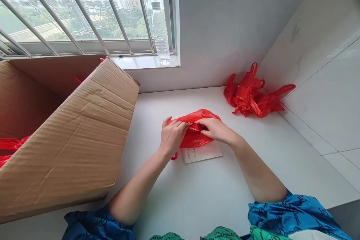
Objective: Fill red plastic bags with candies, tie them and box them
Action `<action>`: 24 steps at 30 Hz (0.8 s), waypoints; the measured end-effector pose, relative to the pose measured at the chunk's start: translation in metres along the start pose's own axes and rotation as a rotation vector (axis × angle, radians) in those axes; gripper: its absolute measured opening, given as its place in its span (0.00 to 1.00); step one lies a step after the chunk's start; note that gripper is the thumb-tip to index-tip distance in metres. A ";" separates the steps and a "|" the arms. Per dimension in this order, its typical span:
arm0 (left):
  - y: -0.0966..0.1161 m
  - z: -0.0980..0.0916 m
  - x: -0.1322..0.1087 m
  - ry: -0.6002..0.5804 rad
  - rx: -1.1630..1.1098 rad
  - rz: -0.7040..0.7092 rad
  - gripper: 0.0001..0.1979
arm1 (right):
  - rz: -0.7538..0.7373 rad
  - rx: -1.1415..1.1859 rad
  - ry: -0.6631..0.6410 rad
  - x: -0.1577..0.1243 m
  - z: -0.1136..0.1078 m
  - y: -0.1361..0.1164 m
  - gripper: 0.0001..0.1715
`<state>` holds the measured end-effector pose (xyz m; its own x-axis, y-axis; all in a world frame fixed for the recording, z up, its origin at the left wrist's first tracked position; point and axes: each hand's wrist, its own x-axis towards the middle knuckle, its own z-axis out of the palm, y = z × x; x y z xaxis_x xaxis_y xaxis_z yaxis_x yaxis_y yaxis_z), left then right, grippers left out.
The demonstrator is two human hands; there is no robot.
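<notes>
Bag [194, 141] lies on worktop [253, 168], nearer back edge [180, 90], overlapping white card [205, 153]. Left hand [172, 137] pinches its rim; right hand [215, 129] dips inside, grip unclear. Thin plastic may tear if tugged hard.

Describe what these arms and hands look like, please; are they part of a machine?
No, they're a person's. The left hand and right hand are bare, with no gloves, rings or watch visible, and no cables. The loose left sleeve and right sleeve are blue with a dark, scrawl-like print, ending around the elbows and leaving the forearms uncovered.
</notes>
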<state>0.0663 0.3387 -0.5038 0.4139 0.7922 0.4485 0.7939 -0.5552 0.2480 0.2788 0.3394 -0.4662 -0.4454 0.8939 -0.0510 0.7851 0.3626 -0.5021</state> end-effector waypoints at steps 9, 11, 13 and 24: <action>0.007 -0.027 0.005 0.181 -0.307 -0.169 0.12 | -0.051 0.697 0.003 0.000 -0.005 -0.013 0.16; 0.009 -0.033 0.006 0.206 -0.426 -0.233 0.12 | -0.044 0.844 0.039 0.003 -0.004 -0.012 0.23; 0.011 -0.038 0.007 0.201 -0.521 -0.284 0.12 | -0.042 0.919 0.065 0.004 -0.004 -0.013 0.26; 0.016 -0.048 0.006 -0.048 -0.925 -0.336 0.21 | -0.038 0.951 0.159 -0.003 -0.007 -0.024 0.23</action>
<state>0.0606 0.3225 -0.4556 0.2648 0.9430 0.2016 0.2205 -0.2627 0.9393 0.2640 0.3301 -0.4480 -0.3451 0.9365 0.0618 0.0633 0.0889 -0.9940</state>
